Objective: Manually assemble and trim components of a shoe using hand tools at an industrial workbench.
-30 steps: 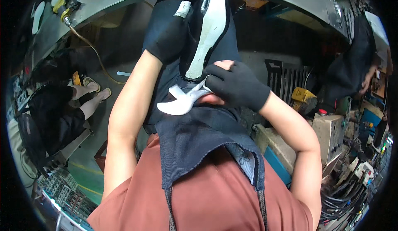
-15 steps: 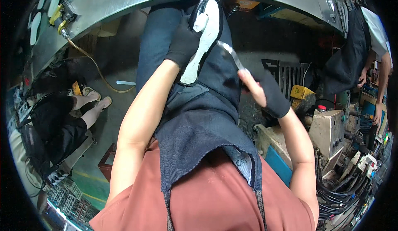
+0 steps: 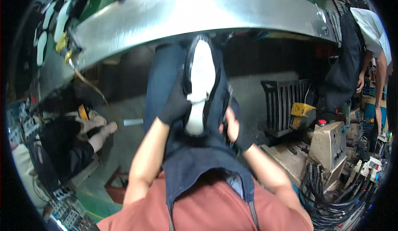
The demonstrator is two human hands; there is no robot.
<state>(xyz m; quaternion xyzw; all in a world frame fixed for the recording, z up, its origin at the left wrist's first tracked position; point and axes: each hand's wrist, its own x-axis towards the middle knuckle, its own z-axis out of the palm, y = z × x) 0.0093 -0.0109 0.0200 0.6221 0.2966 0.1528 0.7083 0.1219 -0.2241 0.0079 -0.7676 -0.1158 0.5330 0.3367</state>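
A dark shoe upper with a pale sole side [image 3: 203, 69] facing up lies lengthwise over my lap, toe toward the metal bench. My left hand [image 3: 176, 104], in a black fingerless glove, grips it from the left side. A white-wrapped thumb lies across its narrow waist. To the right of the shoe, close to my thigh, is my right hand [image 3: 237, 128], gloved the same way. Its fingers are curled, with the thumb pointing up. The slim curved metal tool [image 3: 230, 93] at that hand is blurred and hardly stands out against the dark apron.
Ahead runs a curved metal bench [image 3: 199, 9], with pale soles [image 3: 42, 48] at its left and a yellow air tool [image 3: 62, 47] on a hose. Machinery with cables [image 3: 327, 146] stands right, near a yellow box [image 3: 302, 110]. Other people are at both sides.
The shoe has come down closer to my body and turned straighter. My right hand has moved down and left, beside the shoe. My left thumb has shifted to its waist. The view has tilted up.
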